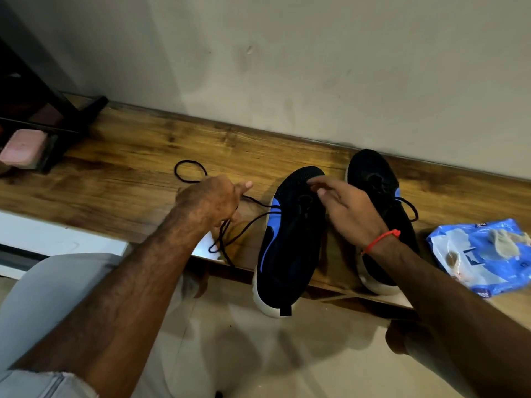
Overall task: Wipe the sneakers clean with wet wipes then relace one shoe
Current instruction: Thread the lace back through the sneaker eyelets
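Lace (253, 222), black, runs from the left hand (212, 202) to the left shoe (287, 239). Left hand is closed around the lace: fingers curl over it, the thumb points toward the shoe, and strands leave the fist on both sides. Beyond the knuckles, a loop of lace lies on the bench (129, 168); below the fist, two strands hang down and cross past the bench's front edge. From the thumb side, the strands lead across the wood into the eyelet area of the left shoe. Right hand (344, 208) sits over the tongue area of the same shoe, fingers bent, tips close together above the lace holes; whether they pinch the lace or only touch the upper cannot be told. A red thread (380, 239) circles the right wrist. Left shoe is black with blue side panels and a white sole; it lies toe toward the wall (316, 67), heel overhanging the bench edge, directly under the right fingertips. Right shoe (379, 196), same colours and laced, stands just behind the right hand, parallel to the first, partly hidden by the right wrist. Outboard of the right forearm, a blue wipes pack (482, 257) lies on the bench with crumpled used wipes (505, 239) on top. Far outboard of the left hand, a pink block (23, 147) sits on a dark rack (57, 122).
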`<state>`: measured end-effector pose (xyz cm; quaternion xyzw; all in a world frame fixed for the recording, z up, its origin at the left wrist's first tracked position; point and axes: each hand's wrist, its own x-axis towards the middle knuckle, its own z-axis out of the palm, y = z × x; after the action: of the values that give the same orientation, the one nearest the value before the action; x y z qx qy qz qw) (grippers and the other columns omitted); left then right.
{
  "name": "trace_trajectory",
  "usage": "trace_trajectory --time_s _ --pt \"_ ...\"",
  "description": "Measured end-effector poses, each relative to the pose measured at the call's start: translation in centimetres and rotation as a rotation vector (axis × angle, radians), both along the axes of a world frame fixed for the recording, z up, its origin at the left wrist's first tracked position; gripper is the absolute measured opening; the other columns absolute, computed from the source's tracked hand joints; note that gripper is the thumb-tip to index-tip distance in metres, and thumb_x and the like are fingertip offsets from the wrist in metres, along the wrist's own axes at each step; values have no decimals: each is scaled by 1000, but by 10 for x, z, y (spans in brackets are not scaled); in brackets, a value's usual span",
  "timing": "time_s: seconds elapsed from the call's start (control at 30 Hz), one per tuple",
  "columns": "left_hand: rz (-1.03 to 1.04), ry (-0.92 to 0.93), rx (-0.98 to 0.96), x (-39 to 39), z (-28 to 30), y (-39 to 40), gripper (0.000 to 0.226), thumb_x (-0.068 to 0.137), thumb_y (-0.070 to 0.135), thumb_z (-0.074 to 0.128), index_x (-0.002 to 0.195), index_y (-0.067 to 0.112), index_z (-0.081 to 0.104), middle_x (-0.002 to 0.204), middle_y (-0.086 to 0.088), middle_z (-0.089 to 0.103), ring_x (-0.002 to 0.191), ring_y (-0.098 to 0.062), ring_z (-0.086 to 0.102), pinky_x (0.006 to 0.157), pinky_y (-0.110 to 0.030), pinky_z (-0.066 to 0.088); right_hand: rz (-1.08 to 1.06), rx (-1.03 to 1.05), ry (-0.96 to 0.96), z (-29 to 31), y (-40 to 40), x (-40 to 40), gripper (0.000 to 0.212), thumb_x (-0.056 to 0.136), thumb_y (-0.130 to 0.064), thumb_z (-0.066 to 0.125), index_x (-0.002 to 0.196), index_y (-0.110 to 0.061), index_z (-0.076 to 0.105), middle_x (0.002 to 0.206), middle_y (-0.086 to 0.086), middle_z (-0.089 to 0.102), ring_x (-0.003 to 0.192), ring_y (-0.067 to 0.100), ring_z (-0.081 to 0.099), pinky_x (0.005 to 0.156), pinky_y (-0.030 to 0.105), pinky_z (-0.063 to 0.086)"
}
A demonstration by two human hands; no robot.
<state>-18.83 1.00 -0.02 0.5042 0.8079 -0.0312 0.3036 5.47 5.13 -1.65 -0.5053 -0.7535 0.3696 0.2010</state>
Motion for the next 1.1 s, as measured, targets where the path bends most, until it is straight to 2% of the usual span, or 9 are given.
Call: trace_trajectory --time_s 0.13,0.2,0.33,0.53,0.67,0.77,0.9,1.03,1.1 --pt "-66 278 176 17 -10 -8 31 99 46 56 121 24 59 114 -4 64 104 -28 63 92 -45 50 -158 -1 64 8 1 5 27 96 -1 47 109 -21 58 92 2 65 82 13 64 74 23 55" --pt "-186 234 259 31 -17 -10 41 96 31 62 135 32 48 134 -2 54 120 -28 55 100 -50 44 -78 -58 -15 7 -2 6 22 93 -9 56 109 -23 52 89 6 63 71 13 59 63 22 51" --pt "-331 192 301 48 -35 -5 50 95 28 62 140 36 43 153 0 34 136 -30 36 109 -53 27 130 -169 -181 -2 -13 3 40 85 -40 71 112 -28 43 89 -1 53 75 12 53 62 27 43" --pt "-281 274 329 48 -40 0 20 101 26 49 120 30 51 140 3 46 126 -29 38 102 -55 31 165 -26 -232 -4 -19 5 37 82 -32 70 107 -27 42 94 -5 51 74 10 50 63 21 36" --pt "-263 137 230 45 -39 -2 20 100 24 44 119 27 45 132 4 58 125 -27 39 105 -57 26 101 -95 -210 -4 -16 8 38 81 -32 72 105 -26 44 92 -3 56 75 9 54 61 17 37" --pt "-216 0 152 40 -36 -1 29 92 30 56 116 32 40 135 4 56 126 -26 39 109 -57 24 64 -137 -197 -3 -17 9 37 81 -33 72 105 -25 45 91 -1 59 76 11 57 59 18 39" --pt "-270 149 117 41 -36 -3 22 94 40 60 114 32 56 134 2 51 132 -28 35 108 -56 25 44 -165 -215 -1 -17 8 35 82 -34 72 105 -25 46 87 -3 57 73 9 54 57 17 37" --pt "-151 128 244 31 -23 0 2 98 32 59 99 34 61 115 5 63 123 -25 45 110 -57 24 37 -208 -208 1 -16 8 36 85 -37 71 108 -24 47 86 -2 56 73 9 54 59 20 40" --pt "-107 15 418 22 -13 5 3 99 31 60 98 34 60 105 10 66 111 -17 55 107 -48 31 41 -180 -216 -1 -16 9 38 87 -42 69 113 -26 48 89 -3 55 78 11 55 65 24 45"
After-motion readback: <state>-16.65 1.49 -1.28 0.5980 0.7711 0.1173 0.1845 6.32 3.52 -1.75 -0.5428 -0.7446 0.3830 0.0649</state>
